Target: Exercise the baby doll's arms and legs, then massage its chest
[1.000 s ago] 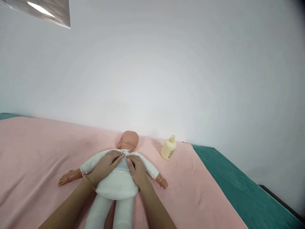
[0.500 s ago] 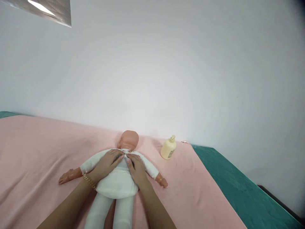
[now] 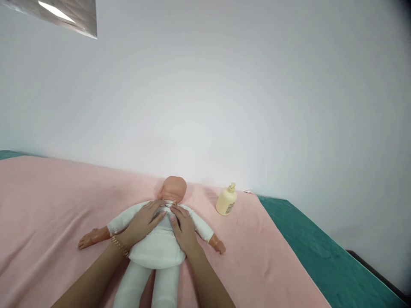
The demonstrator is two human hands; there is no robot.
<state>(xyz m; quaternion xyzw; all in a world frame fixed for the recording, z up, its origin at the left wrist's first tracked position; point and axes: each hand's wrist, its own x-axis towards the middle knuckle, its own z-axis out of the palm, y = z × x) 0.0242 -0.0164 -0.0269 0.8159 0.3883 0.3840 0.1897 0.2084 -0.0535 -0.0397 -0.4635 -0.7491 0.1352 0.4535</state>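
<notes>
A baby doll (image 3: 157,250) with a white cloth body lies on a pink sheet (image 3: 257,256), its arms spread wide and its head away from me. Flat on the left side of its upper body rests my left hand (image 3: 146,222), fingers stretched toward the neck. On the opposite side my right hand (image 3: 184,229) lies open the same way, fingertips just below the neck. A gold bracelet (image 3: 120,245) circles my left wrist. Both hands touch the cloth and hold nothing. The doll's lower legs run out of view.
A pale yellow pump bottle (image 3: 226,199) stands upright on the sheet, right of the doll's head. Green covering (image 3: 308,235) shows past the sheet's right edge. A white wall (image 3: 205,85) rises behind. A shiny panel (image 3: 64,15) juts in at upper left.
My fingers and thumbs have shifted slightly on the doll's upper body, with the thumbs a little farther apart. The doll and the bottle have stayed in place.
</notes>
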